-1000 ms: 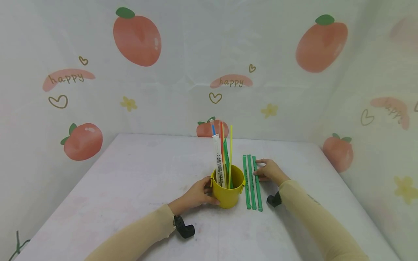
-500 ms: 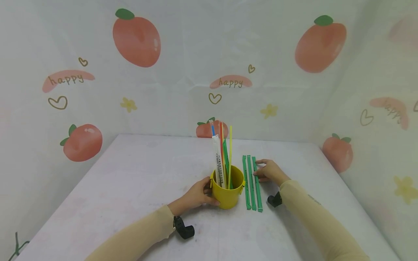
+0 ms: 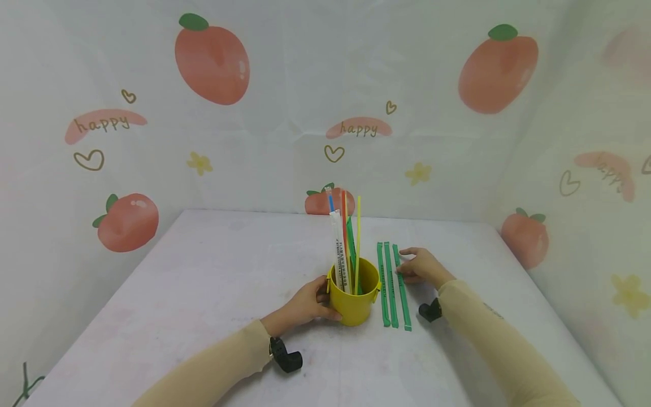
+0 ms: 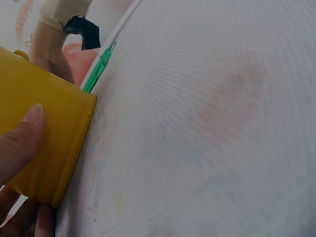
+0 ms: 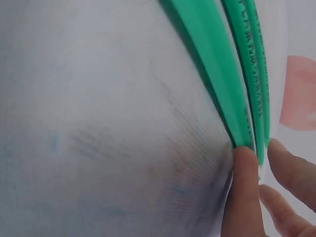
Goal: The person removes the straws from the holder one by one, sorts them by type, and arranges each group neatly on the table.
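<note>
A small yellow bucket (image 3: 351,310) stands upright on the table, with several straws (image 3: 341,254) in white, green and clear wrappers and slim colored sticks rising from it. My left hand (image 3: 305,305) holds its left side, the thumb across the front in the left wrist view. To its right lie three green-wrapped straws (image 3: 391,288) side by side. My right hand (image 3: 422,267) is at the rightmost green-wrapped straw (image 5: 212,64), pinching it near its upper part. In the right wrist view the thumb (image 5: 245,182) lies against that straw; the exact contact of the other fingers is partly hidden.
The white table (image 3: 213,271) meets a printed curtain (image 3: 285,102) at its back and right sides. A black wrist camera (image 3: 286,355) sits at my left wrist and another camera (image 3: 430,310) at my right. A dark green cord (image 3: 27,384) shows at the far left.
My right hand has shifted slightly right, and the lower end of the rightmost green-wrapped straw has swung a little right, away from the other two. My left hand and the bucket stay in place.
</note>
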{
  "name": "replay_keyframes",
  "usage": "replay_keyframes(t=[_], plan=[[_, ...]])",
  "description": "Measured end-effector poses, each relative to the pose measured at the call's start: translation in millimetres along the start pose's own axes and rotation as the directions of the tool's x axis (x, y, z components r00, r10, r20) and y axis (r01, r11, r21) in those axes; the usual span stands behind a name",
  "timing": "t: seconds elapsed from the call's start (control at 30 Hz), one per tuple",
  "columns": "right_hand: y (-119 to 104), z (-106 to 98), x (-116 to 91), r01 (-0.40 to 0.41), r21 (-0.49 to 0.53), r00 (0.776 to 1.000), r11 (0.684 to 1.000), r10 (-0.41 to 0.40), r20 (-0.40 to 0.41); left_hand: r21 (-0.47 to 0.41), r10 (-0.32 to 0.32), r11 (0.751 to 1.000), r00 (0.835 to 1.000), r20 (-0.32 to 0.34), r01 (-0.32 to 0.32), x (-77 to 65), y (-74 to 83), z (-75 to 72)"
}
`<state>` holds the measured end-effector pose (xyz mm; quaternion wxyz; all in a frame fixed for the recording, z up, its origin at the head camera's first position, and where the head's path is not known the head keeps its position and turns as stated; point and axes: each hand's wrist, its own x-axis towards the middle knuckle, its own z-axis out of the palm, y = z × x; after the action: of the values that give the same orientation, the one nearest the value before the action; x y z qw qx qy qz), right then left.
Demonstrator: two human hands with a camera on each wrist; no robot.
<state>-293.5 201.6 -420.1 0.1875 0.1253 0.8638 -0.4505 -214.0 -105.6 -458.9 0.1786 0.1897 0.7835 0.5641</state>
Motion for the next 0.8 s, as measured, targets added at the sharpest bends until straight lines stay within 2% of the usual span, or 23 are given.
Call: replay_keyframes(t=[0.17,0.37,0.63,0.8], plan=[[-5.2,-5.7,-4.5,0.006,-0.005,1.000,1.000,-0.006,0.012,0.010,0.000,1.000,1.000,-0.001,0.000,-0.2,0.8,-0.3],[-17.9,-10.0,-14.8,0.105,0.063,0.994,0.992,-0.107,0.034,0.011,-0.004,1.000,1.000,0.002,0.004,-0.2,0.8,-0.3],[-43.4,-17.1,-31.5,0.246,0.154,0.967,0.957,-0.253,0.029,0.008,-0.003,1.000,1.000,0.002,0.003,-0.4,0.2,-0.2],[-56.1,-19.0,-39.9,0.327,0.206,0.941,0.922,-0.339,0.024,0.009,-0.005,1.000,1.000,0.001,0.005,-0.9,2.4,-0.3]])
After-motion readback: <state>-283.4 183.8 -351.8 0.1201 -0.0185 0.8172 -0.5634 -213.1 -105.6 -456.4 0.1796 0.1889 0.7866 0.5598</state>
